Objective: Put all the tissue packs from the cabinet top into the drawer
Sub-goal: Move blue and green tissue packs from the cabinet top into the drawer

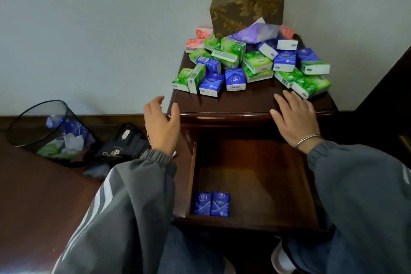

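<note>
Tissue packs heaped upper centre on cabinet top. Two blue packs lie in the open drawer, lower centre.

Step judged: fetch next packs. Best to lift front-row packs first, so the heap under the brown tissue box does not slide.

Left hand: grip wide, empty, beside cabinet's left edge.

Right hand: grip flat-open, empty, over front edge near a green pack; contact unclear.
</note>
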`<action>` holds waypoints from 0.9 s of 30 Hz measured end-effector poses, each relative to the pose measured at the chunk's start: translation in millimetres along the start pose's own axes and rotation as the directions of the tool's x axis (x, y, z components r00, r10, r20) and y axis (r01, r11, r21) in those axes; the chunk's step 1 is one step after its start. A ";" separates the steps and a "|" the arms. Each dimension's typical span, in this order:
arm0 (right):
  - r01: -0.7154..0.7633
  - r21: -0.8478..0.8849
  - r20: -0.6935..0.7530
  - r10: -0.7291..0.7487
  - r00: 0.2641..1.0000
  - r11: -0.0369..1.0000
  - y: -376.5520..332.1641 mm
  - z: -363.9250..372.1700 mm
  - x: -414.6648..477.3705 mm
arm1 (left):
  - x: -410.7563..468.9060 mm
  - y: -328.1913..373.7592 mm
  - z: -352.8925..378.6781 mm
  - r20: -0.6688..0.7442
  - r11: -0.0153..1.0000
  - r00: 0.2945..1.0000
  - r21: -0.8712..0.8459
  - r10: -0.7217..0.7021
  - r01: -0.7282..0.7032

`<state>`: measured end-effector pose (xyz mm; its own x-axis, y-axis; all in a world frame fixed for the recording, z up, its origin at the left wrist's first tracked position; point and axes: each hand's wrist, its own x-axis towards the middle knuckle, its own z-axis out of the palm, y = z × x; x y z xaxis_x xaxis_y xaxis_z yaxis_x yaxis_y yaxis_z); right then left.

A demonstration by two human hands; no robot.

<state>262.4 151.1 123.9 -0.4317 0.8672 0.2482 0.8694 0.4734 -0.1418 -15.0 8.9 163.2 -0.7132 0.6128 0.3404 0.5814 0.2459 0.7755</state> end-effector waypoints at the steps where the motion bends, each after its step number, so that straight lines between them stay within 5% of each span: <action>1: -0.006 -0.013 -0.001 0.006 1.000 1.000 -0.5 1.6 -0.5 | 11.1 8.5 2.3 0.017 0.999 1.000 0.027 0.026 -0.027; 4: -0.014 -0.027 0.018 0.014 1.000 1.000 0.2 -0.8 0.4 | 42.9 29.8 16.6 0.090 0.991 0.995 0.125 0.030 -0.042; 12: -0.029 -0.036 0.026 0.030 0.999 0.999 -0.5 -3.7 1.0 | 98.3 48.1 65.8 0.307 0.919 0.912 0.365 -0.271 0.150; 20: -0.027 -0.038 -0.005 0.027 1.000 0.999 -2.3 -0.7 -0.3 | 116.8 21.9 65.4 0.263 0.922 0.905 0.290 -0.333 0.255; 27: -0.032 -0.042 -0.013 0.031 0.999 0.999 -2.6 -1.6 -0.3 | 124.1 19.9 54.1 0.414 0.916 0.817 0.149 -0.400 0.373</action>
<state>260.6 149.4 125.8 -0.4009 0.8795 0.2565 0.8921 0.4384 -0.1089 -70.7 130.5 192.1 -0.6538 0.7133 -0.2525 0.3244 0.5657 0.7581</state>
